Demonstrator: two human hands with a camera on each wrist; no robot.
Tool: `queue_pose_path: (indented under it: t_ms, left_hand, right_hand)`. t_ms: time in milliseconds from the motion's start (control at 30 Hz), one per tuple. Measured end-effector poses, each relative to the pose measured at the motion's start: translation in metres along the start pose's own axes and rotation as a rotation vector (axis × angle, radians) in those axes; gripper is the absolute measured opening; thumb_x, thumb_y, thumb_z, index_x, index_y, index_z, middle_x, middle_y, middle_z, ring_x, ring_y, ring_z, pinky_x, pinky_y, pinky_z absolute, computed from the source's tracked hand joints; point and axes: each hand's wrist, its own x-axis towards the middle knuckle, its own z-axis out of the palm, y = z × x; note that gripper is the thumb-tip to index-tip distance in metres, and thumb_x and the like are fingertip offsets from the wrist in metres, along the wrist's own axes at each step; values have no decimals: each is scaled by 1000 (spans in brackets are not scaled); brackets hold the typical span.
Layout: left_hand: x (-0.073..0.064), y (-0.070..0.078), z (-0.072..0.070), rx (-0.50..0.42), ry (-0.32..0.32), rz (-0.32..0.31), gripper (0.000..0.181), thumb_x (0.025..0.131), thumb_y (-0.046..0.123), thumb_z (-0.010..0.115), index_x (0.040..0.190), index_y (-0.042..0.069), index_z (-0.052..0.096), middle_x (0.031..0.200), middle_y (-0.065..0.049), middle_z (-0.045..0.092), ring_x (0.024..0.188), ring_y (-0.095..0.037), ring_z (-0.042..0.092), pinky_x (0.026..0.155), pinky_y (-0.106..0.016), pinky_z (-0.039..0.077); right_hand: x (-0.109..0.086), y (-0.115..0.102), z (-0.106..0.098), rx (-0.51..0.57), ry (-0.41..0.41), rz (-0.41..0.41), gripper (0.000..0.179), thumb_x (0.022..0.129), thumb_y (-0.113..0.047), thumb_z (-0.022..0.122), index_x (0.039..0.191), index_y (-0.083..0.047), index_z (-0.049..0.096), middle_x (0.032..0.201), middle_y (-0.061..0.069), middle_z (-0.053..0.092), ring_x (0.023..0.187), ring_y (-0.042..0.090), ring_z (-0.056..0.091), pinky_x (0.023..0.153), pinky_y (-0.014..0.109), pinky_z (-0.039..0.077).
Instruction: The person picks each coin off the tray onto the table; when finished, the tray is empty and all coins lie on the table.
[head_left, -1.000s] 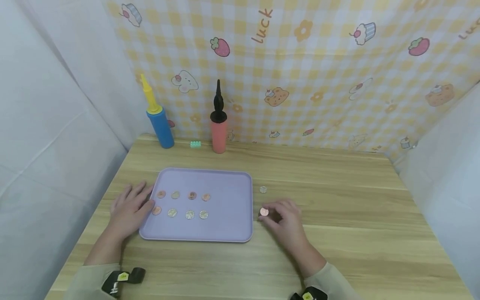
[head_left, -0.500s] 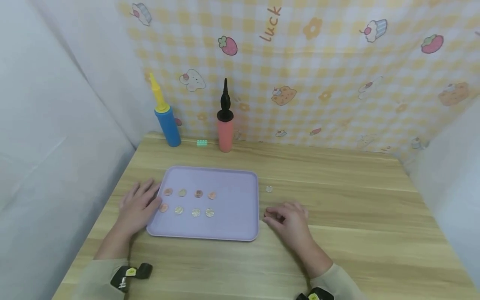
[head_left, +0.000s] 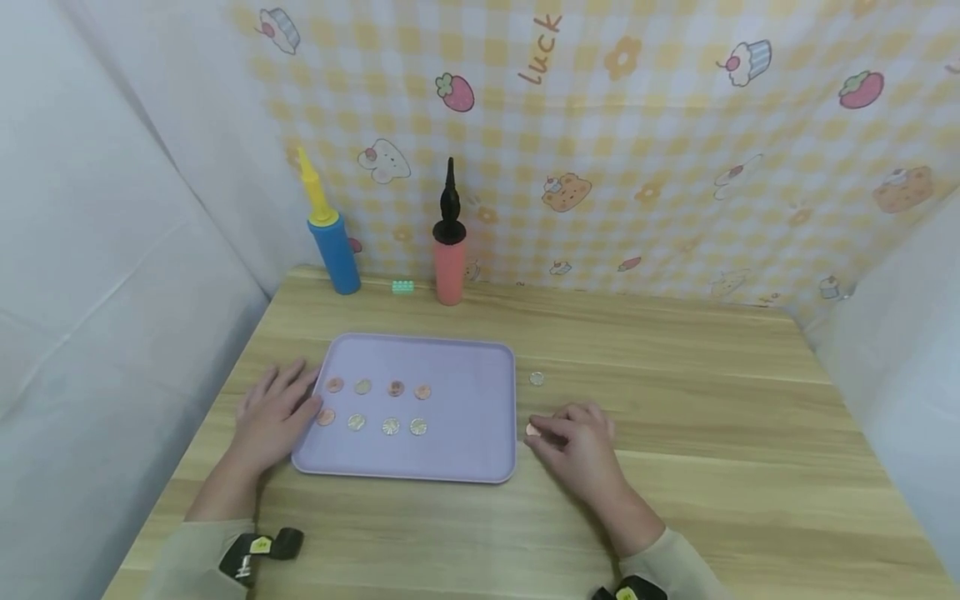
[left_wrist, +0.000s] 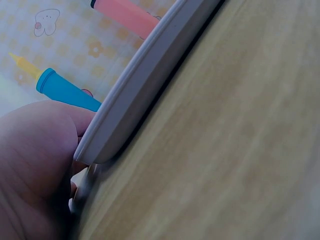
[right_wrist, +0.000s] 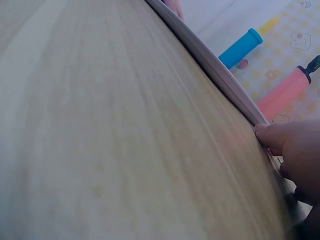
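A lilac tray (head_left: 472, 408) lies on the wooden table, bearing several copper-coloured and silvery coins in two rows, one of them a copper coin (head_left: 423, 392) at the right end of the far row. My left hand (head_left: 272, 417) rests at the tray's left side, fingers spread on the table and thumb over the rim. Just off the tray's right edge, my right hand (head_left: 577, 442) pinches a copper-coloured coin (head_left: 532, 430) between thumb and forefinger, close over the table. A silvery coin (head_left: 537, 378) lies on the table beyond that hand. In the right wrist view the pinched coin is hidden.
At the back of the table stand a blue hand pump (head_left: 336, 254) with a yellow nozzle and a pink one (head_left: 449, 271) with a black nozzle. A small mint-green toy brick (head_left: 402, 287) lies between them. Behind hangs a yellow checked cloth (head_left: 660, 125).
The coin in the right hand has turned from face-on to edge-on, then partly back. The head view shifted slightly; the left hand keeps its place at the tray.
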Motion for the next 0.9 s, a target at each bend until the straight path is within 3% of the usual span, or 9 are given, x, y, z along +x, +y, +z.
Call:
queue_pose_path:
  t_ms: [433,767,900]
  left_hand:
    - [-2,-5,0,16,14,17,58,112,38,48,160,4,47,171,-27,27,155,-61,7,111,-84,4]
    - [-2,-7,3,16,10,9,59,111,39,52,159,5,48,171,-26,27,155,-61,7,111,-84,4]
    - [-2,-6,2,15,14,11,59,111,39,52,159,5,48,171,-26,27,155,-60,8,111,-83,4]
  right_hand:
    - [-1,-3,1,23,45,-27,21,80,-20,93,100,-17,86,86,-10,69,92,15,52,89,46,29]
    - [0,-1,3,53,132,-52,27,78,-21,88,103,-11,83,93,-1,76,94,19,60,90,47,39]
    - [4,-5,8,28,178,-110,26,77,-22,85,100,-11,83,97,1,74,96,25,63,90,51,43]
